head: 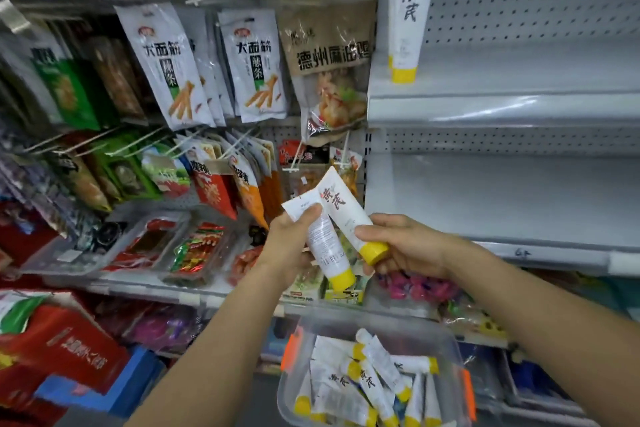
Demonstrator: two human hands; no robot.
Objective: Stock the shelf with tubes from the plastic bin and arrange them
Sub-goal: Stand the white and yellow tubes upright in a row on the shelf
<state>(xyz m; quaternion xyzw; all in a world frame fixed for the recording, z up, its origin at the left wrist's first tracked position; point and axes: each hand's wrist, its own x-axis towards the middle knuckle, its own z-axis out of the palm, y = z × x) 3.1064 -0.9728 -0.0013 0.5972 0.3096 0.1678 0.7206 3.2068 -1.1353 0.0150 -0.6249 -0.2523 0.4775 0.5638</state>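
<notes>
From the head camera, two bare forearms reach forward in front of a white metal shelf unit (502, 107) with a pegboard back and clear plastic price strips along each shelf edge. The left hand (294, 239) is closed around a soft white plastic tube with a yellow screw cap (325, 246), thumb pressed on its flat crimped end; this tube shows its back, small grey print and a barcode too fine to read. The right hand (398, 246) pinches a second white tube with a yellow cap (343, 208) just above the cap, its front bearing two large brush-style characters, 黄芪, the first in red. The two tubes cross each other and touch — both held cap-down and tilted.

On the upper right shelf a standing white tube (410, 21) rests on its yellow cap, upright and leaning slightly, with the same two characters in dark ink; a second yellow cap peeks out just behind it.

At the bottom, a clear plastic bin with orange latches (464, 388) holds a loose heap of matching white tubes (367, 381) lying in all directions.

To the left, glossy snack packets (166, 62) hang on wire hooks — the white ones read 大面筋 辣条, and a brown kraft-look pouch (329, 45) reads 德州扒鸡, partly blurred.
</notes>
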